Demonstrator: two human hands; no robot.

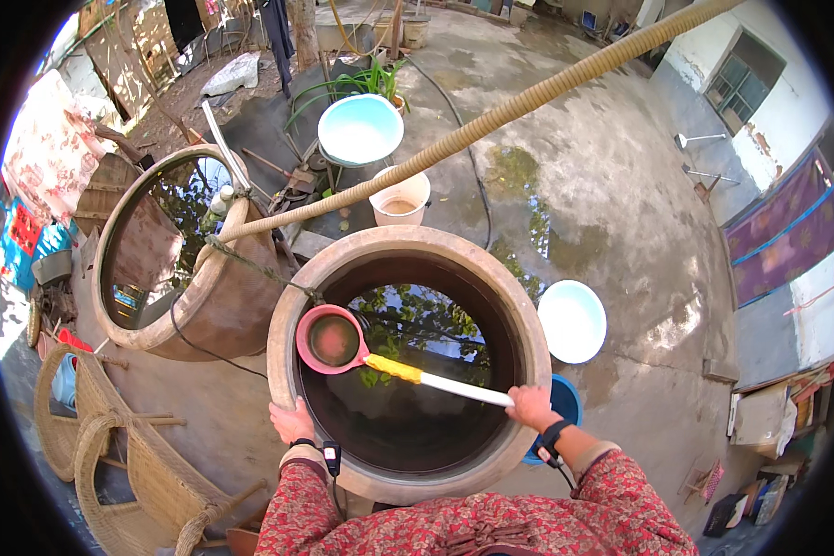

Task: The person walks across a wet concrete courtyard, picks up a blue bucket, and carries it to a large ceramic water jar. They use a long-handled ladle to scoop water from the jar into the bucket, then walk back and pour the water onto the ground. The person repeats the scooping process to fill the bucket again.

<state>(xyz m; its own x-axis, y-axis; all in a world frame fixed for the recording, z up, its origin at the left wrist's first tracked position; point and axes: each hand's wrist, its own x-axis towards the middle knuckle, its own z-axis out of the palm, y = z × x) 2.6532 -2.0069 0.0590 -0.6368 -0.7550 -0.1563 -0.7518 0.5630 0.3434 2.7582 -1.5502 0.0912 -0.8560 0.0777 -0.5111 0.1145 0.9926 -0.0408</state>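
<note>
Before me stands a large round earthenware vat (417,490), its dark water (417,410) reflecting leaves and sky. My right hand (532,406) grips the white end of a long-handled ladle (462,390) at the vat's right rim. The ladle's handle is wrapped in yellow near its pink plastic cup (307,354). That cup lies over the left part of the water, against the inner wall, and has liquid in it. My left hand (292,420) rests on the vat's left rim, thumb over the edge, with nothing visible in its grasp.
A second water-filled vat (132,339) stands at left, roped to mine. A ribbed hose (459,142) slants overhead. Nearby are a pale bucket (402,198), two basins (571,321) (360,132) and a blue tub (566,399). Wicker chairs (160,472) stand at lower left.
</note>
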